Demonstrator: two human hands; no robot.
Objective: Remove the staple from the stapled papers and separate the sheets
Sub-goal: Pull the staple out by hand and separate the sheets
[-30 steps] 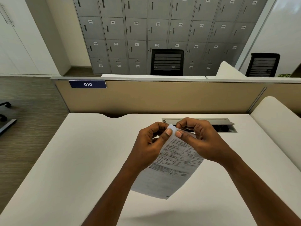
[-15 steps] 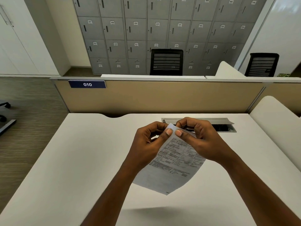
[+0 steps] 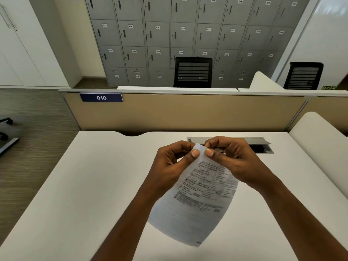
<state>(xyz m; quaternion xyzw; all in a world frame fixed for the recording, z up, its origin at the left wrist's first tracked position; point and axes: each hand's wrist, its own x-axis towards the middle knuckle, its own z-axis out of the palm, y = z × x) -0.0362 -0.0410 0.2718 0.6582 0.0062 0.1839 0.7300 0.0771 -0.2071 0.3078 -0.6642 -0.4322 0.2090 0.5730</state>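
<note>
Single wide-angle view from the head, facing forward and down. Close over the left hand (image 3: 169, 166) and right hand (image 3: 239, 162) above the worktop (image 3: 84, 185); partition (image 3: 188, 113) and lockers (image 3: 188, 34) farther ahead.

Papers (image 3: 197, 200) above desk (image 3: 94, 185), between left hand (image 3: 169, 164) and right hand (image 3: 235, 161); partition (image 3: 188, 112) behind.

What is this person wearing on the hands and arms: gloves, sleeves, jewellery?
Nothing that shows. The left hand and right hand are bare, with no gloves or rings visible. The left forearm and right forearm are bare to the picture's edge: no sleeve, watch or bracelet. The thumbnails look short and unpainted.
</note>
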